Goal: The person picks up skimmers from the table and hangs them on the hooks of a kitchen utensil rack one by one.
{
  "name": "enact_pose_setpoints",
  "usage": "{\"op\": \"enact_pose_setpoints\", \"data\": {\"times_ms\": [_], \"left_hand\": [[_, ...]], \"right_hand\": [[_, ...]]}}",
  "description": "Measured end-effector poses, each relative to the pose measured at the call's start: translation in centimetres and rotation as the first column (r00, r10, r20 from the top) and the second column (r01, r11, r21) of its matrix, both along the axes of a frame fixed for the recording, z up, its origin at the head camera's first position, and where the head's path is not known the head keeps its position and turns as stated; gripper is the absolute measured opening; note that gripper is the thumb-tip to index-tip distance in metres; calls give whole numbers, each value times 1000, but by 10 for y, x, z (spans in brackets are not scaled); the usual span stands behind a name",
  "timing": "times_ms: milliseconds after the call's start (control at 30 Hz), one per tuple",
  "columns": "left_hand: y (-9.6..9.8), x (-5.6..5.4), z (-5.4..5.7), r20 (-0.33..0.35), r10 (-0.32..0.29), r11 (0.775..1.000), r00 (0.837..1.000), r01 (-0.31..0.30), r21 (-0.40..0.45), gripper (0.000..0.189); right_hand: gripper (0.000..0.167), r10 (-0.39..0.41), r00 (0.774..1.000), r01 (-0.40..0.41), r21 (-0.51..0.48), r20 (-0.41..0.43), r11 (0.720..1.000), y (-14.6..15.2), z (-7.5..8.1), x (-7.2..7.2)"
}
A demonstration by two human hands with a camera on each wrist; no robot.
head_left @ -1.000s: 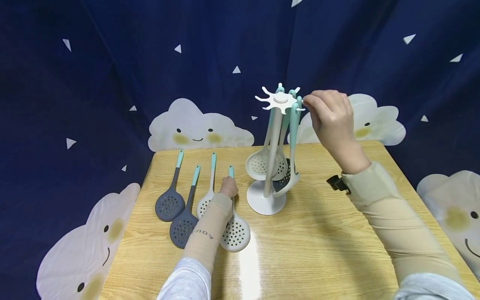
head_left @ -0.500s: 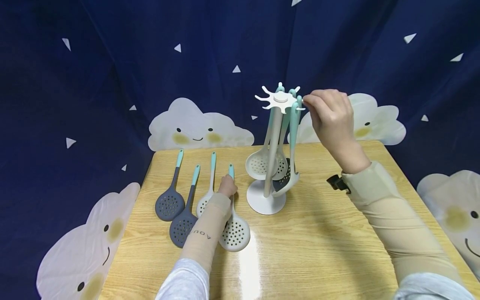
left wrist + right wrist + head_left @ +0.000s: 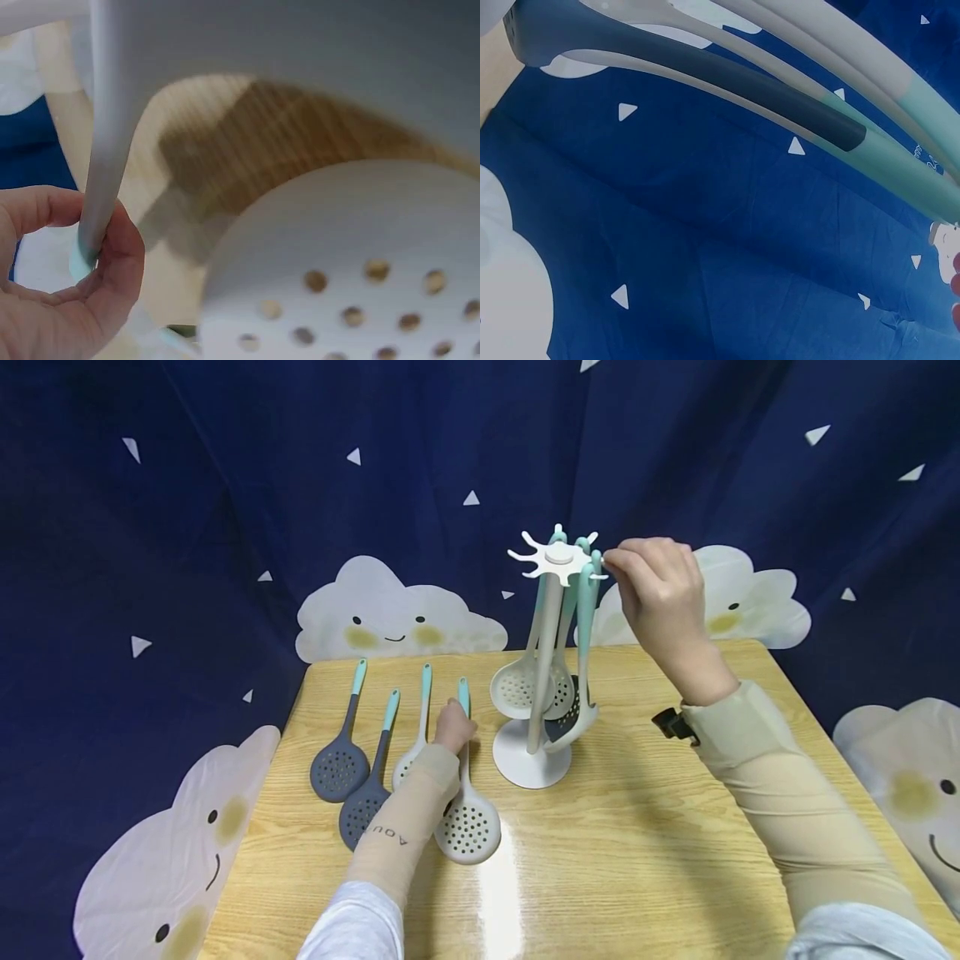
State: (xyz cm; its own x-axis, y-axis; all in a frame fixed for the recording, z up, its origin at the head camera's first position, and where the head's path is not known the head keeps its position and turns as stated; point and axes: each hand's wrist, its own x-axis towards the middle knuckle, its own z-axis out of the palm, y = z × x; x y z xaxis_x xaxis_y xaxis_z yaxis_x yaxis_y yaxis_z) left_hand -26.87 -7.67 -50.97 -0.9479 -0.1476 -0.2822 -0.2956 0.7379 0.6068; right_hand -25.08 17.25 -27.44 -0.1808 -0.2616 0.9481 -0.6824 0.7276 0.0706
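My left hand (image 3: 454,728) pinches the turquoise-tipped handle of a pale skimmer (image 3: 468,833), whose round holed head points toward me. In the left wrist view the thumb and finger close round that handle (image 3: 112,150). My right hand (image 3: 662,585) is raised beside the top of a white utensil rack (image 3: 551,643), its fingertips pinching the end of a hook arm. On the rack's right and back side hang a pale ladle (image 3: 587,714), pale holed spoons (image 3: 516,689) and a dark slotted utensil (image 3: 570,722). Only fingertips (image 3: 956,289) show in the right wrist view.
Left of the held skimmer lie another pale skimmer (image 3: 408,760) and two dark ones (image 3: 339,770), handles pointing away. The wooden table (image 3: 637,860) ends at a dark blue curtain (image 3: 420,493) with cloud prints.
The pale skimmer's handle end has risen a little, and my left hand has moved slightly with it. The right hand stays at the rack's hook arm.
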Motion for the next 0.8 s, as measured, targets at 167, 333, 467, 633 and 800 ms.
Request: {"op": "enact_pose_setpoints", "data": {"times_ms": [167,333,467,633,800], "left_hand": [[3,6,13,-33,-20,1000,999,20,-3,59],[4,13,23,-78,-61,998,995,58,-39,57],[4,20,32,-107,-89,995,990,85,-45,64],[4,30,44,-168,-116,993,979,116,-7,56],[6,42,58,-266,-153,988,952,154,-17,40]], "right_hand": [[9,-2,1000,1,1,5,1000,0,0,0],[9,-4,1000,4,2,5,1000,-1,1,0],[8,0,1000,0,0,2,1000,-1,0,0],[7,-3,1000,3,-3,-1,1000,-1,0,0],[6,-5,1000,5,-7,-2,1000,-1,0,0]]}}
